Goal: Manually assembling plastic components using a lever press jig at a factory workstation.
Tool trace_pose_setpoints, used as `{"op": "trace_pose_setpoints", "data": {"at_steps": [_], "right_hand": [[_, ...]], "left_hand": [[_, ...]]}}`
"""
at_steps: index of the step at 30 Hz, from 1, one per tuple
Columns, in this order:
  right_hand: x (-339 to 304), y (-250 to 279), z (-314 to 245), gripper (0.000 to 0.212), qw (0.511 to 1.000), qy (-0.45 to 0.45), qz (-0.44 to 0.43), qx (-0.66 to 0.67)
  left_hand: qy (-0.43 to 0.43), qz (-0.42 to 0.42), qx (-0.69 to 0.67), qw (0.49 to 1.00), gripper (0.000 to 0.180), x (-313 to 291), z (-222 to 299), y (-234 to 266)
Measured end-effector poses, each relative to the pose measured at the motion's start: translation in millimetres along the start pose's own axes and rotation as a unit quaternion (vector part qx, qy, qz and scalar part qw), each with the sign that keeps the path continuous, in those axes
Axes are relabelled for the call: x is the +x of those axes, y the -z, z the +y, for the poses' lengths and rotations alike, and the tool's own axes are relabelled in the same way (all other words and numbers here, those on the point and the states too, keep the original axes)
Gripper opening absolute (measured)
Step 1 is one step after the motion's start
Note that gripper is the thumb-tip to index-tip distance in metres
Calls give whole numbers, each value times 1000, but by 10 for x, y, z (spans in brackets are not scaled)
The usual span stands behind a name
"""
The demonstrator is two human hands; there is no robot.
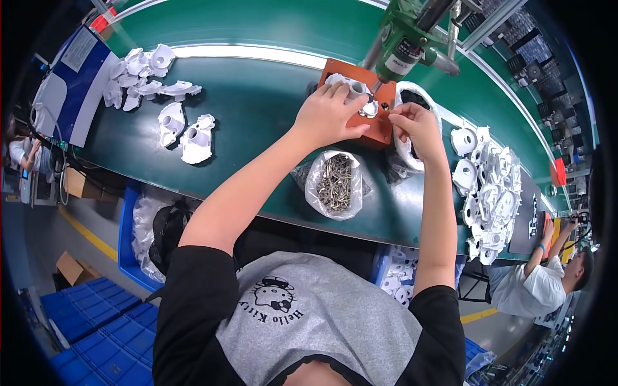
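Note:
My left hand (329, 116) rests over a white plastic part (356, 89) on the orange fixture block (335, 66), its fingers bent round the part's far side and its thumb held out. Right of the block, my right hand (417, 128) is closed in a pinch, thumb against forefinger; whatever it holds is too small to make out. The tip of a green drill-like machine (399, 58) points down between my hands, just above the part. In front of the block stands a clear bag of small metal screws or pins (335, 186).
A white bag with black pieces (412, 96) stands behind my right hand. White plastic parts lie heaped at the right (492, 193) and far left (138, 74); two more parts (196, 139) lie apart. Blue bins (132, 238) sit below the table edge. Another person (534, 286) works at the right.

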State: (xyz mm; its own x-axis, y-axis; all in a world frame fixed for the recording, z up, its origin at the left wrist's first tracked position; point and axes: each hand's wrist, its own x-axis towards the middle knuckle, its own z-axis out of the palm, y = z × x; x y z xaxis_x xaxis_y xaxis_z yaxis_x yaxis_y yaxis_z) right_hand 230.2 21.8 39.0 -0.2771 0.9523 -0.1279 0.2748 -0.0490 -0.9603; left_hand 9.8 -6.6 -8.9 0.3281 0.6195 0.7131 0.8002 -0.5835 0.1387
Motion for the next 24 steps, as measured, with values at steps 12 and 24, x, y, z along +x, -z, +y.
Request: {"op": "trace_pose_setpoints", "data": {"at_steps": [12, 24], "right_hand": [[290, -102, 46, 17, 996, 62, 46, 42], [539, -384, 339, 18, 969, 197, 139, -58]], "left_hand": [[18, -64, 35, 997, 46, 65, 28, 57], [16, -46, 27, 998, 50, 43, 6, 38]]}}
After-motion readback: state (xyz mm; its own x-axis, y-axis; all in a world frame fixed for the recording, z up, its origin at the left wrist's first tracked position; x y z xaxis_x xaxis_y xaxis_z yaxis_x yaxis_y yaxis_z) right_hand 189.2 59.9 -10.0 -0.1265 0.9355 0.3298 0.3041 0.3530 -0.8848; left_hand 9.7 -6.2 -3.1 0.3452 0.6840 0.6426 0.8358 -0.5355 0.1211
